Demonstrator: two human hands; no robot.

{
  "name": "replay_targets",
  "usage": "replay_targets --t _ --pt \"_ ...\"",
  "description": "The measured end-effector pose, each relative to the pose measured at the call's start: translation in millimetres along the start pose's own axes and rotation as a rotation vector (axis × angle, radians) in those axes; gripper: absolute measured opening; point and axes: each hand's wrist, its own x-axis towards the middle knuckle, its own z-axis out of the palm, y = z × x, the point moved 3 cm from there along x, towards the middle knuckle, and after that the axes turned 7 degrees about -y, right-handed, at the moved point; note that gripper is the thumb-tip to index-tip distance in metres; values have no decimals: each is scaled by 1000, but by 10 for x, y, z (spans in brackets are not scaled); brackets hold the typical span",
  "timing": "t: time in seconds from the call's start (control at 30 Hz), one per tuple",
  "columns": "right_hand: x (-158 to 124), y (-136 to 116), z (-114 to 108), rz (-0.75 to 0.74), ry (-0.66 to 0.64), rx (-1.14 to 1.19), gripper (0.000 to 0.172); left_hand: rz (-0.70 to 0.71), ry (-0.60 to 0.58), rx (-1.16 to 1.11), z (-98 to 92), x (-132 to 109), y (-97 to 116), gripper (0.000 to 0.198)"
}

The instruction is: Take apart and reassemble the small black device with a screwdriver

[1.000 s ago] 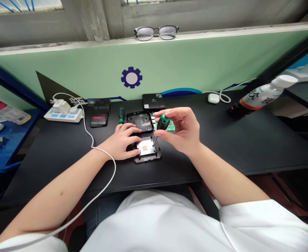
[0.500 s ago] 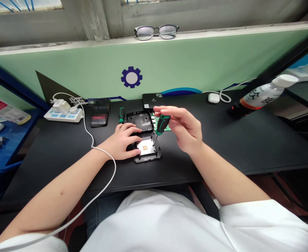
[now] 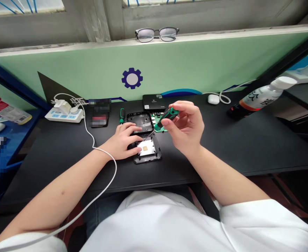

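My right hand (image 3: pixel 189 127) is closed round the green and black handle of a screwdriver (image 3: pixel 167 118). Its thin shaft slants down and left, and its tip is at the upper left corner of a silver metal plate (image 3: pixel 150 147). That plate lies in a black plastic cover (image 3: pixel 158 154) flat on the desk. My left hand (image 3: pixel 122 141) has its fingers spread, with fingertips on the left edge of the plate and cover. Just behind sits an open black plastic housing (image 3: pixel 140 122). A green circuit board (image 3: pixel 157 117) lies beside it, partly hidden by the screwdriver.
A second screwdriver (image 3: pixel 122 115) lies left of the housing. Behind stands a black box (image 3: pixel 150 103). A power strip (image 3: pixel 66 115) is at left, and its white cable (image 3: pixel 114 168) crosses my left forearm. At right are a white earbud case (image 3: pixel 213 99) and a bottle (image 3: pixel 261 98).
The screwdriver has tilted over to the right, and its tip has moved from the right side of the plate to the upper left corner. My left hand has stayed in place.
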Motion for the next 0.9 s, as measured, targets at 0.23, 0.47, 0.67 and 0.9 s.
replay_targets --t 0.23,0.47,0.67,0.9 --pt "-40 38 85 22 -52 46 35 -77 166 29 -28 31 -20 20" --pt "-26 54 49 6 19 -54 31 -396 347 102 -66 -12 -370 16" --pt "-29 42 37 7 -5 -66 29 -495 349 110 -50 -9 -483 30" --pt "120 221 -218 58 58 -348 30 -475 354 73 -138 -44 -388 46"
